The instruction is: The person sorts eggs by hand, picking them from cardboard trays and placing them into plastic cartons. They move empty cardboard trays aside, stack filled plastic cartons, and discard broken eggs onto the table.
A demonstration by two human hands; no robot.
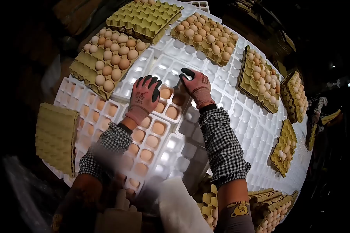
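Note:
Two gloved hands, pink with black fingertips, are over white foam egg trays. My left hand (pixel 144 96) is bent palm-down over the left side of a partly filled foam tray (pixel 158 70), its fingers curled downward. Whatever lies under its palm is hidden. Across the same tray, my right hand (pixel 198 86) has thumb and forefinger apart, with nothing visible between them; its other fingers are mostly out of sight. Between the hands, brown eggs sit in cells, among them one egg (pixel 165 93) beside my left fingers and another egg (pixel 172 112) lower down.
A filled foam tray (pixel 152 140) lies below my left hand. Pulp trays of eggs (pixel 114 54) stand at the upper left, with more egg-filled pulp trays (pixel 206 33) behind and at right (pixel 262 79). Stacked pulp trays (pixel 56 138) sit at left. Another person (pixel 319 106) is at far right.

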